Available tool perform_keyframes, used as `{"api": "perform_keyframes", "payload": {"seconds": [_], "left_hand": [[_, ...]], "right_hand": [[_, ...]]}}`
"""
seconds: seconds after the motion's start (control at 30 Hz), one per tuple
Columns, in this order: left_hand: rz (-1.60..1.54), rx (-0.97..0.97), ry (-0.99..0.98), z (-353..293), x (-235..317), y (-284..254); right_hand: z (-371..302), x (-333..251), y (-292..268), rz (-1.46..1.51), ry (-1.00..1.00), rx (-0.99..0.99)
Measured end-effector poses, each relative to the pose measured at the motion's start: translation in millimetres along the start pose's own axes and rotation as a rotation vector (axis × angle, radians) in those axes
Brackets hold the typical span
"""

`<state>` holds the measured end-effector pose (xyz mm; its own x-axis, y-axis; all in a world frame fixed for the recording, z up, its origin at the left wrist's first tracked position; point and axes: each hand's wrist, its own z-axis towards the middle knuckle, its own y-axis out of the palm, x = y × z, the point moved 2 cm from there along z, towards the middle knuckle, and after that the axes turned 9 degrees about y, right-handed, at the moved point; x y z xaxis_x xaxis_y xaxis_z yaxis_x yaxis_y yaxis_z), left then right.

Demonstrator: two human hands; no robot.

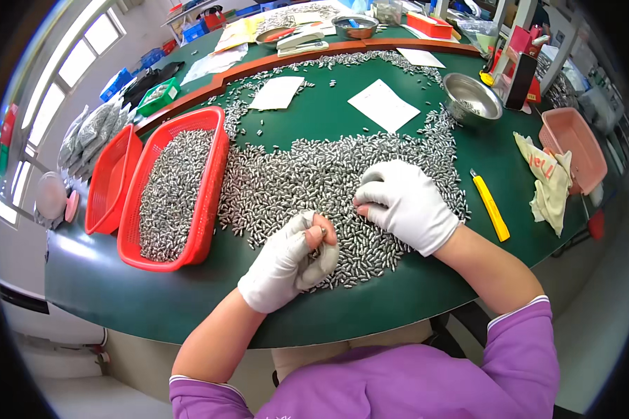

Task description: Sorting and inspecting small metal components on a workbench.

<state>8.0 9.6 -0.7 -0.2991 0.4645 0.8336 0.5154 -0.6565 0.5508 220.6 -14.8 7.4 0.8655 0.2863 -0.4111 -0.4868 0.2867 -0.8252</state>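
A wide spread of small silvery metal pieces [286,178], short and barrel-shaped, covers the middle of the green table. Above its near edge is my left hand [290,260], in a white glove with bare thumb and fingertips. Its thumb and fingers pinch one small metal piece [323,230]. My right hand [407,206], gloved the same way, rests over the right part of the spread. Its fingers curl in toward the thumb, with bare tips down at the metal pieces; whatever lies between them is hidden.
Left of the pile stands a red plastic basket [220,157] filled with such pieces, beside another red basket [98,192]. To the right lie a yellow utility knife [491,207], a cloth [548,181] and a pink basin [583,146]. Farther back are a steel bowl [474,94] and white papers [384,105].
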Motion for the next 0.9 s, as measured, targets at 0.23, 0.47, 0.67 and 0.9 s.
{"api": "perform_keyframes", "payload": {"seconds": [0.23, 0.47, 0.67, 0.9], "left_hand": [[-0.071, 0.04, 0.001, 1.5, -2.1, -2.1], [-0.04, 0.001, -0.024, 0.6, -3.9, 1.1], [-0.038, -0.016, -0.065, -1.8, -8.7, 6.2], [-0.018, 0.065, -0.096, -3.0, -6.5, 7.0]], "right_hand": [[-3.9, -11.6, -6.1, 0.181, -0.054, 0.053], [-12.1, -24.4, -6.6, 0.631, 0.17, -0.01], [-11.5, -28.0, -3.2, 0.757, -0.001, -0.014], [-9.8, -33.3, 0.3, 0.717, -0.073, -0.04]]}}
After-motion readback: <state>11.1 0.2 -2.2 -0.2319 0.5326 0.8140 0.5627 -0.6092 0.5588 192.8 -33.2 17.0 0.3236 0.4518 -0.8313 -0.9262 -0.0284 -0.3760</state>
